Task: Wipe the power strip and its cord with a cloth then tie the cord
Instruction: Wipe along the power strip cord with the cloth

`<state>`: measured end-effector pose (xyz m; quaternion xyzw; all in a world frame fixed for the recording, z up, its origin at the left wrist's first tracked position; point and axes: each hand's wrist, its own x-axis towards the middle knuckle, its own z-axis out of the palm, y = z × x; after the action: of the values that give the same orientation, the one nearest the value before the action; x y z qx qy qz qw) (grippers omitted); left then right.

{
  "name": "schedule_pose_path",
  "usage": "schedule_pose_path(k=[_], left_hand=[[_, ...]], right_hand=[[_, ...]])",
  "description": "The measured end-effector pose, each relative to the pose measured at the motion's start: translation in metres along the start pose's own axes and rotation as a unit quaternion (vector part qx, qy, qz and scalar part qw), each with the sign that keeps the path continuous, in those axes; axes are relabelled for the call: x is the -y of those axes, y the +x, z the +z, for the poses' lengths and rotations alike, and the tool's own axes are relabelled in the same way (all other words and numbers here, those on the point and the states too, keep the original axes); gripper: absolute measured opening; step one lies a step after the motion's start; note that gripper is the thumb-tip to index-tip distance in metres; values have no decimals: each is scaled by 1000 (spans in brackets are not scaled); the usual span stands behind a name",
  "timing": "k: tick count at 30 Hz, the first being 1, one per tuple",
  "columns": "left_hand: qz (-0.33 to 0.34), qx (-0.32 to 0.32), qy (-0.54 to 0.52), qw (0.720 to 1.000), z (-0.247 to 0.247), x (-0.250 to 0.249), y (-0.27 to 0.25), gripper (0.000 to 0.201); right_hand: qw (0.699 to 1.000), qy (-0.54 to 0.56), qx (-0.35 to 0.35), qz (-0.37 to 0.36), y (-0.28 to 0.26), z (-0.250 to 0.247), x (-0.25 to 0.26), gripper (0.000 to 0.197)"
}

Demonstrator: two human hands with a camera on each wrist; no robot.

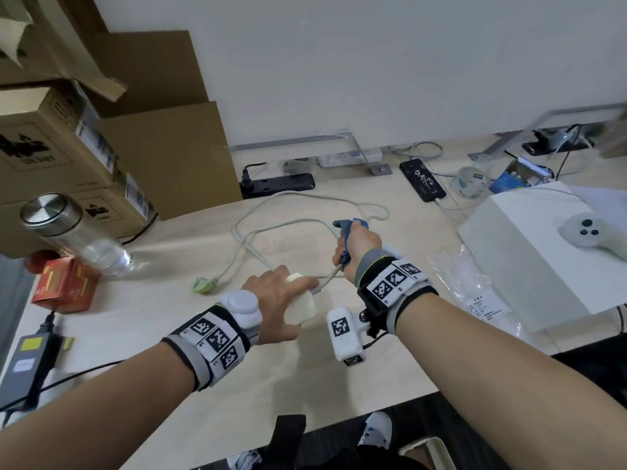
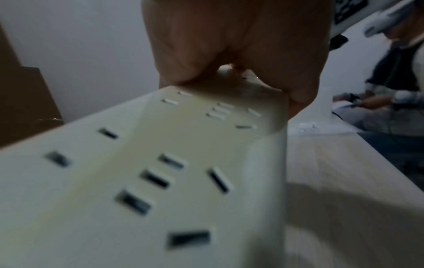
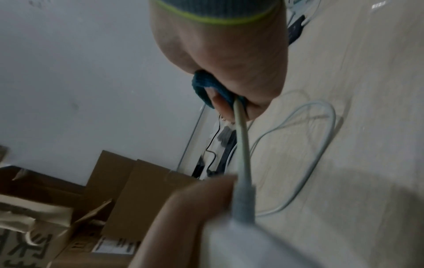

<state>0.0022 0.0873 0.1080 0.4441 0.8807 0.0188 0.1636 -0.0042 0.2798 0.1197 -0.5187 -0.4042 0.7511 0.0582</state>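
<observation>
The power strip [image 1: 300,308] is gripped by the left hand [image 1: 276,305] over the table [image 1: 305,378]; its cord [image 1: 330,275], pinched in the cloth [image 1: 344,232] by the right hand [image 1: 356,247], runs away toward the far loops, so wiping is judged to proceed outward.

Bare forearms, grey-black wristbands [image 1: 217,344] with black-and-white square markers, white wrist camera [image 1: 344,334], green-edged cuff [image 1: 373,257]

Pale wooden desk [image 1: 390,228], white wall [image 1: 373,62] (plain), stacked cardboard boxes [image 1: 146,130]
</observation>
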Motion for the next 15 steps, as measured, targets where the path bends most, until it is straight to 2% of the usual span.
schedule_pose_path(k=[6, 8, 11, 15], left_hand=[[70, 77, 62, 993, 3, 12, -5, 71], [57, 68, 33, 996, 3, 17, -6, 71], [8, 15, -74, 997, 5, 22, -2, 71], [-32, -24, -142, 989, -1, 8, 14, 73]], right_hand=[[999, -17, -24, -13, 17, -24, 1, 34], [999, -2, -26, -39, 17, -29, 6, 36], [996, 28, -11, -84, 13, -24, 8, 35], [993, 30, 62, -92, -14, -8, -17, 32]])
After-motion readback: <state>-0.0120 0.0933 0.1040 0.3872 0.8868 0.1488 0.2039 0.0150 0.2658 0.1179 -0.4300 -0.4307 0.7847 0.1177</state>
